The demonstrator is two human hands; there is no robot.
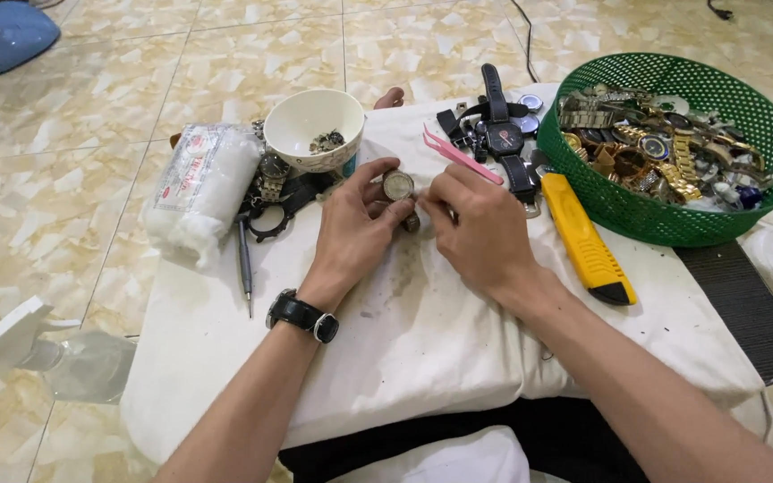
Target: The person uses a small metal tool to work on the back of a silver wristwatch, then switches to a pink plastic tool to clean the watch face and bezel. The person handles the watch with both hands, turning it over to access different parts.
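the small round watch case (398, 185) could slip and roll off the white cloth (422, 340), since only fingertips pinch it at the far middle. the left hand (357, 228) curls closed around the case; the right hand (478, 231) grips pink tweezers (460, 156) beside it, fingers bent shut.

Stained matt white cloth (422, 340); glossy ceramic bowl (313, 125); shiny metal watch case (398, 185); green plastic mesh basket (673, 215); yellow plastic cutter (583, 237).
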